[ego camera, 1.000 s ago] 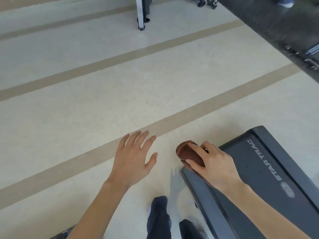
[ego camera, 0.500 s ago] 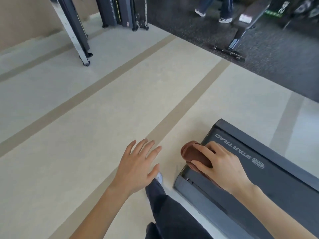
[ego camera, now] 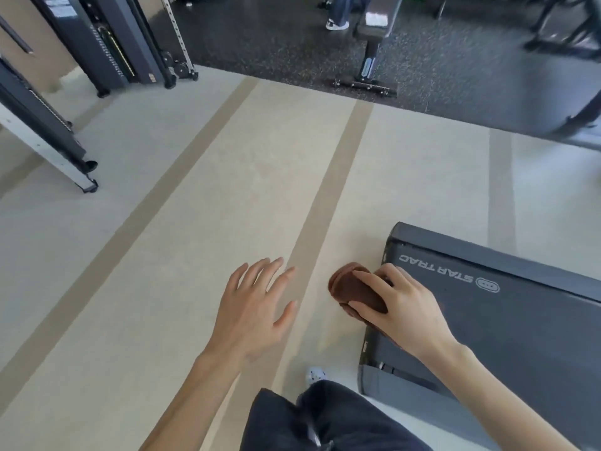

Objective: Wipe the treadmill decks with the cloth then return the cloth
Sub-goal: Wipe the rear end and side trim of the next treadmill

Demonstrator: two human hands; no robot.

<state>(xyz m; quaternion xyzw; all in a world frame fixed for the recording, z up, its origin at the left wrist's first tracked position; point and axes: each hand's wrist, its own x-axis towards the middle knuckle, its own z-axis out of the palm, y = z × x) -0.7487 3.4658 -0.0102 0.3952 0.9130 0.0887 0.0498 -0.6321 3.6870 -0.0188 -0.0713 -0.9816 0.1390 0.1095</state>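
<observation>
A dark grey treadmill deck (ego camera: 507,320) with white "STAR TRAC" lettering lies low at the right, its rear end toward the middle of the floor. My right hand (ego camera: 403,310) grips a folded brown cloth (ego camera: 351,289) at the deck's rear left corner; part of the cloth sticks out past the edge. My left hand (ego camera: 253,307) hovers above the beige floor to the left of the deck, fingers spread, holding nothing.
Beige floor with tan stripes (ego camera: 328,196) stretches ahead. Weight-machine frames (ego camera: 107,40) stand at the back left. A bench (ego camera: 370,43) and a person's feet (ego camera: 336,24) are on the dark rubber floor behind. My own leg (ego camera: 312,421) is at the bottom.
My view has lifted and turned, bringing the machines and dark floor into sight. My right hand with the cloth stays at the deck's rear corner; my left hand stays spread beside it.
</observation>
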